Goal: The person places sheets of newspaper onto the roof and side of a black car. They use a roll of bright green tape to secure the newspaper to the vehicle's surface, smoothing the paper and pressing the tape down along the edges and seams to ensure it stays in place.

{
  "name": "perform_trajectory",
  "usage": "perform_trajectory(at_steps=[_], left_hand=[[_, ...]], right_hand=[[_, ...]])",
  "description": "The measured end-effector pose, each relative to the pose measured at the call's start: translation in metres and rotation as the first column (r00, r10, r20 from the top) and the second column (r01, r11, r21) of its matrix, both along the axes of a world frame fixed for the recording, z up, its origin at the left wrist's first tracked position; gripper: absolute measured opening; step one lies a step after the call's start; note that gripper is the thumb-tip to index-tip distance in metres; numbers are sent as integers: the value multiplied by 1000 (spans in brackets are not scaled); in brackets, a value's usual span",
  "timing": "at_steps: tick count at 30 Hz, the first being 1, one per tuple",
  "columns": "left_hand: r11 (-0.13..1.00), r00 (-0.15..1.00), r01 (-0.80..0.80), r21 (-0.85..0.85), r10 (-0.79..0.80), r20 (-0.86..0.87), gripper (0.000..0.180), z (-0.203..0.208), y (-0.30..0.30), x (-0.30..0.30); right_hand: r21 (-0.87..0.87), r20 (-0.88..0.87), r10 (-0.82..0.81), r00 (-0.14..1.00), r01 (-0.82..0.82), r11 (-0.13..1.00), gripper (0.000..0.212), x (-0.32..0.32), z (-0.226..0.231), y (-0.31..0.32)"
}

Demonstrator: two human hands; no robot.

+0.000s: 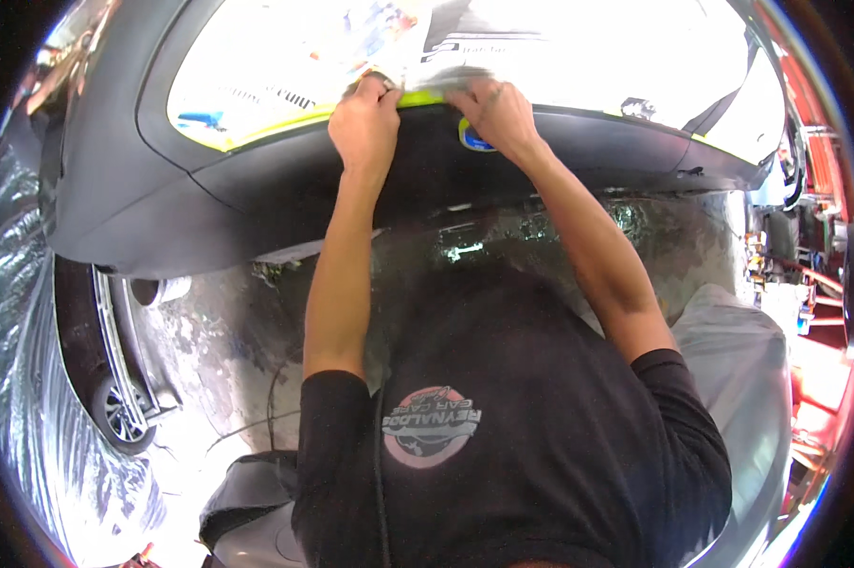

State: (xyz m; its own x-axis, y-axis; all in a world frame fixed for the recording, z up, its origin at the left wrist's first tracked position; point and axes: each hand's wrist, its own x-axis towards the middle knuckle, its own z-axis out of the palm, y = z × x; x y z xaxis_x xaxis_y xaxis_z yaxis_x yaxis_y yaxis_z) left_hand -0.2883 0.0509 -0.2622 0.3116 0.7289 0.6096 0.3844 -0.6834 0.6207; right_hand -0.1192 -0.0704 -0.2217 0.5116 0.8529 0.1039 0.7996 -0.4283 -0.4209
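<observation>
A black short-sleeved T-shirt [550, 426] bearing a round red-and-grey emblem [432, 426] is filling the near foreground, two bare forearms extending from it to the far side. There a matte dark-grey curved vehicle panel [616, 147] is spanning the scene from left to right, and white sheets of printed paper [588, 57] are covering the opening beyond it. A bright yellow strip of masking tape [421, 97] is running along the near edge of the paper, and both hands are working at this strip. The left hand [365, 128] is narrowing, its fingers bunching at the tape line; what lies between the fingertips cannot be told. The right hand [501, 115] is curling just to the right, its fingertips reaching toward the strip; its grip also cannot be told. A yellow ring-shaped roll with a blue centre [475, 139] is showing just on the near side of the right hand, against the panel. Shiny clear plastic sheeting [29, 331] is hanging at far left, a spoked wheel [122, 417] standing beside it. A pale grey cover [735, 369] is draping at near right.
</observation>
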Motion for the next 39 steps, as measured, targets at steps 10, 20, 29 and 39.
perform_trajectory(at_steps=[10, 20, 29, 39], left_hand=[[491, 597, 801, -343, -696, 399, 30, 55, -126, 25], [593, 647, 761, -264, -660, 381, 20, 98, -209, 118], [651, 652, 757, 59, -758, 7, 22, 111, -299, 225], [627, 636, 767, -139, -771, 32, 19, 109, -369, 311]], right_hand=[[453, -669, 312, 675, 37, 891, 28, 23, 57, -146], [748, 130, -6, 992, -94, 657, 17, 69, 76, -225], [728, 235, -52, 971, -140, 671, 17, 171, 61, -318], [814, -33, -1, 999, 27, 581, 15, 264, 40, -388]])
